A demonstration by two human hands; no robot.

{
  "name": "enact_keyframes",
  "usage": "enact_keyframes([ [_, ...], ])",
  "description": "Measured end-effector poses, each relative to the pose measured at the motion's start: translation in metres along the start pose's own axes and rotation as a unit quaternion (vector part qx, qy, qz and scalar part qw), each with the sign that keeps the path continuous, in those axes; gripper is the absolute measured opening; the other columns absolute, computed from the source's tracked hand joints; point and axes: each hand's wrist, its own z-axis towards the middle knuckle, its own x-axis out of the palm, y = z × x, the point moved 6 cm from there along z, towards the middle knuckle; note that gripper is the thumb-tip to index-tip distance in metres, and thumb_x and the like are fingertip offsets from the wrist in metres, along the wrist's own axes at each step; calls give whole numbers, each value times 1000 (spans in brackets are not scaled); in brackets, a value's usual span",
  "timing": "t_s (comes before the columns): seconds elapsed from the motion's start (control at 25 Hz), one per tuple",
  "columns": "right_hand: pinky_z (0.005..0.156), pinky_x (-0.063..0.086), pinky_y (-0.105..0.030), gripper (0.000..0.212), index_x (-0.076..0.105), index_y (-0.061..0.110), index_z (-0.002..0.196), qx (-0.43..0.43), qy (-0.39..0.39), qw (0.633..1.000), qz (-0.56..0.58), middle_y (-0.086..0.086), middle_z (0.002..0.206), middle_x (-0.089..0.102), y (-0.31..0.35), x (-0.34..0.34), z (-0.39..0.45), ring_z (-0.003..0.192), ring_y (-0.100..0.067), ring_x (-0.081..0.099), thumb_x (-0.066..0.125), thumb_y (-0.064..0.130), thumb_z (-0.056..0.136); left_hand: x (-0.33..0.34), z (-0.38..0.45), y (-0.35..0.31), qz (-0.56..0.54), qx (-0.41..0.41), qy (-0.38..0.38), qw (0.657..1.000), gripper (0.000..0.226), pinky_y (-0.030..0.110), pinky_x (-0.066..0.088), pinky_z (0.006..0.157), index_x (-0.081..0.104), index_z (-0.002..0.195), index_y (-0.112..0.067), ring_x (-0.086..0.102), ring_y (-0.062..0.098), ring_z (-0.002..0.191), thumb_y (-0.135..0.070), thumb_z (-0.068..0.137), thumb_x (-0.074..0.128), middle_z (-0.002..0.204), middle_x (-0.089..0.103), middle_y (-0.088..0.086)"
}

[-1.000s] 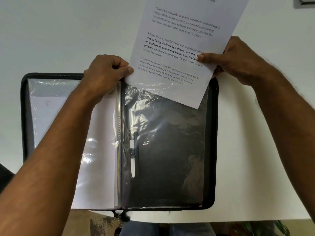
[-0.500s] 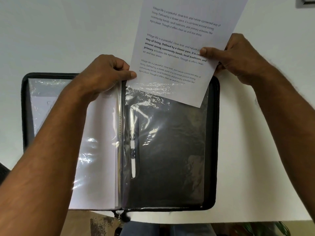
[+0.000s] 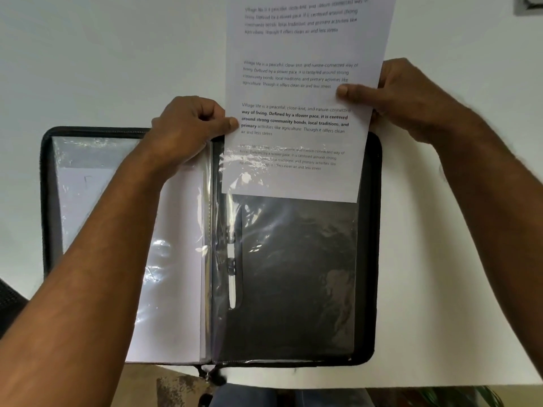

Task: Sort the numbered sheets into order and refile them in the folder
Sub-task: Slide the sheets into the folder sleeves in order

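Observation:
A black zip folder [image 3: 375, 259] lies open on the white table [image 3: 446, 259]. Its right side carries a clear plastic sleeve [image 3: 293, 274] over the dark cover. A printed sheet [image 3: 296, 51] with text paragraphs stands nearly straight, and its lower part sits inside the top of that sleeve. My right hand [image 3: 411, 98] pinches the sheet's right edge, thumb on the print. My left hand [image 3: 182, 133] grips the sleeve's top left corner by the spine, its thumb touching the sheet's left edge. White sheets [image 3: 176, 283] fill the sleeves on the left side.
A clear clip strip [image 3: 232, 277] runs along the folder's spine. The zip pull [image 3: 210, 376] hangs over the table's near edge. A dark object [image 3: 8, 306] shows at the far left, and a grey item [image 3: 529, 4] sits at the top right corner.
The sheet has turned from tilted to nearly straight and slid lower into the right sleeve. Both hands kept their grips and shifted slightly with it.

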Motion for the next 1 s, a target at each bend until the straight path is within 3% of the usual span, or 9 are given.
enact_keyframes([
  [0.08,68,56,-17,30,69,27,122,7,37,999,-28,15,110,77,1,2,-1,95,-8,75,72,36,94,-1,0,-1,-11,1,-6,1000,38,49,54,80,68,77,-17,66,32,81,-53,82,79,102,73,23],
  [0.2,85,59,-23,43,67,25,131,22,91,994,-63,14,119,75,4,10,-1,105,-6,73,75,35,90,-3,1,1,-32,-12,-14,999,48,62,56,90,68,83,-11,70,51,94,-57,79,79,105,74,23],
  [0.36,89,59,-27,51,64,22,136,9,25,999,-27,10,123,74,6,8,2,107,-11,73,73,43,90,-1,1,2,-13,-7,-1,1000,44,43,45,74,64,77,-5,58,28,74,-44,85,82,87,71,21],
  [0.44,84,60,-23,47,64,23,135,9,21,999,-23,12,120,74,6,7,0,105,-10,73,73,39,92,0,0,-1,-14,-10,11,1000,46,44,46,76,69,81,-6,61,29,79,-50,80,83,98,74,22],
  [0.56,95,58,-32,54,63,25,138,29,78,993,-84,10,126,72,5,13,1,112,-12,70,77,37,88,-1,-2,-3,-31,-5,12,999,66,58,56,91,70,97,-3,72,47,99,-62,71,81,109,75,20],
  [0.72,100,57,-37,48,65,23,136,33,71,993,-86,8,126,72,9,17,1,111,-13,71,74,38,92,-2,4,4,-8,-11,5,1000,44,49,56,76,74,97,-7,72,38,88,-48,84,82,101,79,10],
  [0.84,99,58,-36,41,68,24,131,26,20,998,-44,10,119,75,10,12,0,105,-8,73,72,39,94,-1,6,3,19,-9,10,1000,25,39,54,79,77,81,-16,70,22,77,-40,86,82,87,78,-2],
  [0.96,102,55,-41,48,68,28,131,46,80,991,-99,10,120,75,9,16,1,109,-14,72,75,45,87,-2,7,0,-15,-2,14,1000,42,53,56,101,74,104,-6,75,33,101,-44,88,79,106,79,8],
  [1.0,103,55,-43,50,68,28,131,55,96,986,-123,9,121,75,8,18,2,110,-16,72,76,48,85,-3,7,1,-25,1,10,1000,44,54,57,99,73,107,-4,75,35,102,-44,89,78,108,78,11],
])
